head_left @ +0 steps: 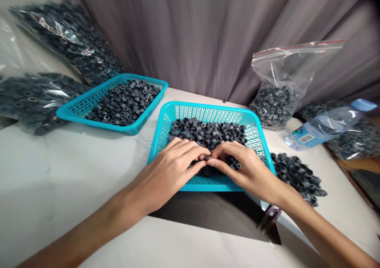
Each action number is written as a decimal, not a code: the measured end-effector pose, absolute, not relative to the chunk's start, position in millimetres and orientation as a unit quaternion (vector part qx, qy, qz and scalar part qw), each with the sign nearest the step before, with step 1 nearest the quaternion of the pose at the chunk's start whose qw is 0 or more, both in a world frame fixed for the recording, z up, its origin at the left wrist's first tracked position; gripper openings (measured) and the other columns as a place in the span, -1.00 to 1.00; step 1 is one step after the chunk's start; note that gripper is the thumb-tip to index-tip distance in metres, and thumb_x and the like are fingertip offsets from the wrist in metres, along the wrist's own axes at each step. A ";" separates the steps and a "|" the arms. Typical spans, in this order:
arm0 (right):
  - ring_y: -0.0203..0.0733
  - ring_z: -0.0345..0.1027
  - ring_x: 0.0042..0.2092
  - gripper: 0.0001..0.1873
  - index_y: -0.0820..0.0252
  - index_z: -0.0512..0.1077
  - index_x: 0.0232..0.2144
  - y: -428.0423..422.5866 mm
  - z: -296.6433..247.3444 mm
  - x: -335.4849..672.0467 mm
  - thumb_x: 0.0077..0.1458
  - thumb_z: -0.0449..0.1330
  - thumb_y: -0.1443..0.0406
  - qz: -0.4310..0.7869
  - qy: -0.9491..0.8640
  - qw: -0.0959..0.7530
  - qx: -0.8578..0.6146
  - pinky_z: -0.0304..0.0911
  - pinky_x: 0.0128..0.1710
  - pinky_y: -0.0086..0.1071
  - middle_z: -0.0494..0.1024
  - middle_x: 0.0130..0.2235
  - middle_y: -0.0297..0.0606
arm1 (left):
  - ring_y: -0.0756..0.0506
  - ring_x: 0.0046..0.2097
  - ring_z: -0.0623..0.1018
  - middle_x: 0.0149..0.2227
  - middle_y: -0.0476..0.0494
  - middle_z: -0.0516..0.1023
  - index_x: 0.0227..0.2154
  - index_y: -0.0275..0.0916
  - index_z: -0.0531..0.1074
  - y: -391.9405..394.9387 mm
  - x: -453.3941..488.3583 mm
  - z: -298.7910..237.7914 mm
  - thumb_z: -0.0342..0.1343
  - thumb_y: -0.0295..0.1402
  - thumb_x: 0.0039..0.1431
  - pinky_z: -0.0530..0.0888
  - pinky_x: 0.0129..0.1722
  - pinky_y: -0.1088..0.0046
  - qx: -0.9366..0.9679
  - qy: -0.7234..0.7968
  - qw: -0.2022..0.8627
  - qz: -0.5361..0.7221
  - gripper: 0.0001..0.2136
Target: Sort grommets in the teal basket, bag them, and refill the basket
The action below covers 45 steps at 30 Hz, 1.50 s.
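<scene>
Over the front turquoise basket (228, 188), my left hand (175, 165) and my right hand (240, 161) meet fingertip to fingertip. Between the pinched thumbs and forefingers sits a small dark grey plastic part (208, 157), mostly covered by the fingers. Both hands appear to grip it together. Beneath and behind them lies a heap of similar dark grey hollow parts (208, 131) inside the basket. A loose pile of such parts (297, 177) lies on the table, to the right of the basket and beyond my right wrist.
A second turquoise basket (71, 113) with grey parts stands at the left. Plastic bags of parts (68, 34) crowd the back left. At the right are a zip bag (273, 105), a water bottle (326, 125) and cutters (269, 217). A dark sheet (208, 212) lies in front.
</scene>
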State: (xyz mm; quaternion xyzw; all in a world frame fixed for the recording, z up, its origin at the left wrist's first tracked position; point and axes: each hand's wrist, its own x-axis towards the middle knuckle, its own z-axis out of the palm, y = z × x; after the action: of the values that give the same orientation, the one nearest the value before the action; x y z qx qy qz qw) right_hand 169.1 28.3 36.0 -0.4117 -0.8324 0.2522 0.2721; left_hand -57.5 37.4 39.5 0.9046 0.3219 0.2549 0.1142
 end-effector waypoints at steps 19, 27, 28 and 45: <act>-0.27 0.38 -0.29 -0.78 0.15 0.44 -0.37 25.8 32.6 171.2 0.36 0.14 0.25 0.316 -0.793 0.322 -0.408 0.24 -0.23 -0.36 0.52 -0.32 -0.33 | -0.04 -0.24 0.48 -0.33 0.12 0.56 -0.33 -0.15 0.47 39.0 -59.1 36.5 0.17 -0.31 0.37 0.24 -0.11 0.33 0.885 0.367 0.162 0.237 -0.88; -0.23 0.28 -0.35 -0.76 0.15 0.31 -0.44 34.6 31.6 183.1 0.30 0.17 0.26 0.130 -0.782 0.330 -0.512 0.17 -0.30 -0.31 0.40 -0.40 -0.33 | -0.05 -0.20 0.52 -0.26 0.14 0.63 -0.28 -0.11 0.51 41.3 -63.0 39.6 0.16 -0.30 0.38 0.26 -0.08 0.32 0.892 0.360 0.153 0.227 -0.90; -0.21 0.27 -0.33 -0.74 0.15 0.29 -0.44 34.8 30.2 183.1 0.29 0.19 0.23 0.103 -0.785 0.316 -0.523 0.16 -0.29 -0.30 0.40 -0.39 -0.32 | -0.05 -0.17 0.54 -0.23 0.13 0.64 -0.25 -0.11 0.52 40.8 -62.4 39.1 0.14 -0.28 0.40 0.26 -0.06 0.31 0.892 0.363 0.147 0.226 -0.90; -0.18 0.38 -0.20 -0.87 0.17 0.48 -0.19 33.3 20.4 171.7 0.38 0.14 0.28 0.169 -0.885 0.170 -0.399 0.25 -0.19 -0.30 0.49 -0.26 -0.27 | -0.19 -0.09 0.51 -0.14 -0.05 0.57 -0.15 -0.17 0.51 39.9 -66.0 27.0 0.10 -0.44 0.33 0.31 0.02 0.14 0.908 0.381 0.040 0.167 -0.88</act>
State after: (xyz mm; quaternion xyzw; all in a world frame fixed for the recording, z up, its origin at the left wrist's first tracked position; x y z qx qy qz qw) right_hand 171.7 33.3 20.4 -0.3993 -0.8848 0.1693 0.1702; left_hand -66.0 39.9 27.0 0.9083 0.3812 0.1674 0.0404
